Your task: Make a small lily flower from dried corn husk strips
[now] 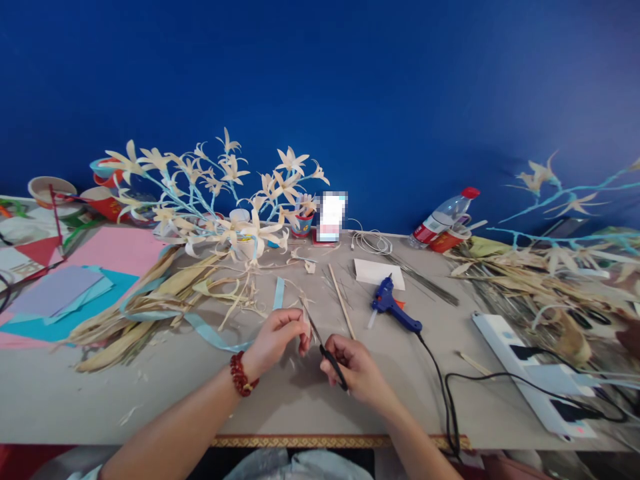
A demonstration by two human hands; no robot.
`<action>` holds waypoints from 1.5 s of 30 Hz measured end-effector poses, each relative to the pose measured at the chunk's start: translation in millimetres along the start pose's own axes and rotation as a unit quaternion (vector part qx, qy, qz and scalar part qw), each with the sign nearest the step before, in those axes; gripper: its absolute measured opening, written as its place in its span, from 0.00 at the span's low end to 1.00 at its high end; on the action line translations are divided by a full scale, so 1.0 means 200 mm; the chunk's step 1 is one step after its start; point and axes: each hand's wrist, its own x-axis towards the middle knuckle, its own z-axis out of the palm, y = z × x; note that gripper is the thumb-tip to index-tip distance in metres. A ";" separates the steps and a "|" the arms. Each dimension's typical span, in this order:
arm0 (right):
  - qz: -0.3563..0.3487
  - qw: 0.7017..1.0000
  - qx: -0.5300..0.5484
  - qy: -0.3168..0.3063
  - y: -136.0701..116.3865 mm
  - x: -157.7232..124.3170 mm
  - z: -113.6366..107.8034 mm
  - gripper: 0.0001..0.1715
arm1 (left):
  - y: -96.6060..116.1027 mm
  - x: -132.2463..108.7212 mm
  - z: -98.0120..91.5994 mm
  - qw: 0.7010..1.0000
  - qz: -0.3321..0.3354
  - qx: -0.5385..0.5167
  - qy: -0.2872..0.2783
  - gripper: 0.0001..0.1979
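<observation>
My right hand [355, 367] is closed round the black handles of a pair of scissors [334, 365]. The blades point up and away, towards my other hand. My left hand [280, 337], with a red bead bracelet [242, 375] at the wrist, pinches a small pale strip of what looks like dried corn husk [307, 319]. That strip lies against the scissor blades; whether they cut into it cannot be made out. Just beyond my hands are a light blue ribbon [279, 292] and a thin wooden stick [341, 300].
A blue glue gun [393, 305] lies to the right, its black cord running to a white power strip [530, 373]. Dried husks [145, 320] and coloured paper [60, 293] cover the left. Husk flowers [257, 233] stand behind; a plastic bottle [443, 217] leans by the wall.
</observation>
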 end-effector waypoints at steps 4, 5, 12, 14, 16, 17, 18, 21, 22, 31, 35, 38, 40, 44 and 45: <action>0.000 1.000 -0.004 -0.003 -0.02 0.00 -0.01 0.28 | 0.00 0.00 0.00 1.000 0.000 -0.013 -0.005 0.11; -0.002 1.000 -0.007 -0.002 -0.02 0.00 -0.01 0.28 | 0.00 0.00 0.00 1.000 0.000 -0.015 -0.005 0.11; -0.008 1.000 -0.028 -0.011 -0.03 0.01 -0.03 0.28 | -0.01 0.00 -0.01 1.000 0.002 -0.024 -0.011 0.11; -0.014 0.999 -0.033 -0.015 -0.01 0.01 -0.05 0.27 | -0.01 0.01 -0.01 1.000 0.004 -0.025 -0.013 0.11; -0.015 0.999 -0.040 -0.016 0.00 0.02 -0.07 0.27 | -0.01 0.01 -0.01 1.000 0.007 -0.026 -0.013 0.12; -0.013 0.999 -0.044 -0.015 0.00 0.03 -0.09 0.27 | -0.01 0.01 -0.01 0.999 0.009 -0.028 -0.013 0.12; -0.009 0.999 -0.046 -0.012 0.00 0.03 -0.10 0.27 | -0.01 0.01 -0.01 0.999 0.010 -0.029 -0.013 0.12; 0.000 0.999 -0.044 -0.003 -0.02 0.05 -0.14 0.27 | -0.01 0.01 -0.01 0.999 0.014 -0.032 -0.013 0.12; -0.005 0.999 -0.042 0.000 -0.04 0.05 -0.14 0.27 | -0.01 0.00 -0.01 0.999 0.016 -0.032 -0.015 0.12; -0.073 0.979 0.191 0.021 -0.25 0.21 -0.04 0.22 | -0.02 0.01 -0.01 0.998 0.018 -0.059 -0.009 0.15; -0.072 0.966 0.247 0.007 -0.24 0.25 -0.03 0.19 | -0.03 0.01 -0.02 0.998 0.026 -0.061 -0.005 0.15; -0.075 0.956 0.284 -0.009 -0.19 0.26 -0.04 0.19 | -0.02 0.01 -0.02 0.997 0.004 -0.076 -0.031 0.15; -0.069 0.952 0.294 -0.046 -0.16 0.25 -0.05 0.20 | -0.02 0.01 -0.01 0.994 -0.023 -0.085 -0.067 0.15; -0.063 0.943 0.307 -0.110 -0.14 0.24 -0.07 0.22 | -0.02 0.01 -0.02 0.979 -0.061 -0.108 -0.159 0.15; -0.063 0.942 0.307 -0.116 -0.13 0.24 -0.07 0.22 | -0.02 0.01 -0.02 0.975 -0.066 -0.116 -0.176 0.15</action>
